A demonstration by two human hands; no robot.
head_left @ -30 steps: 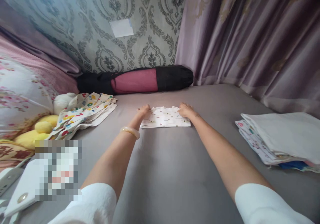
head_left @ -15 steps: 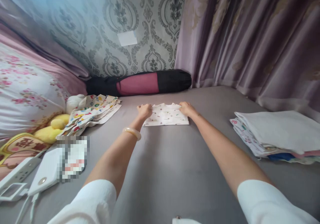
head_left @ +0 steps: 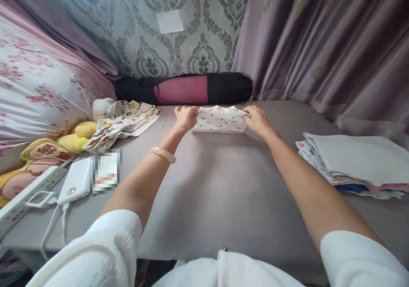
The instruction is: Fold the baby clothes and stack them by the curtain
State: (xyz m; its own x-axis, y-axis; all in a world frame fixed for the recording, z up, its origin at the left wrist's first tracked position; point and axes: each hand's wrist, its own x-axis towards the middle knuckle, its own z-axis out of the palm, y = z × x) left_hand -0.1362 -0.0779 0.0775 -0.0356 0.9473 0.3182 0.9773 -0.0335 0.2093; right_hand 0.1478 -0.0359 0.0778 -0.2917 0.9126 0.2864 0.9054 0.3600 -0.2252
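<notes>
Between my hands is a small folded shirt (head_left: 220,120), white with a scattered small print. My left hand (head_left: 186,118) pinches its upper left corner, and my right hand (head_left: 256,120) pinches the upper right corner. The shirt's top edge is raised toward me, its printed front tilted, with a shadow beneath it on the grey bed sheet (head_left: 220,184). Its back side is hidden. A pale bangle sits on my left forearm.
A stack of folded clothes (head_left: 358,159) lies at the right. To the left are a colourful printed garment (head_left: 124,123), plush toys (head_left: 75,140), a white power bank (head_left: 75,180) with cables and a power strip (head_left: 38,193). A long black and pink bag (head_left: 182,89) lies against the wall.
Both hands have lifted the shirt's upper edge off the sheet, still gripping its corners. My right hand has moved a little outward. The view has tilted down, showing the near bed edge.
</notes>
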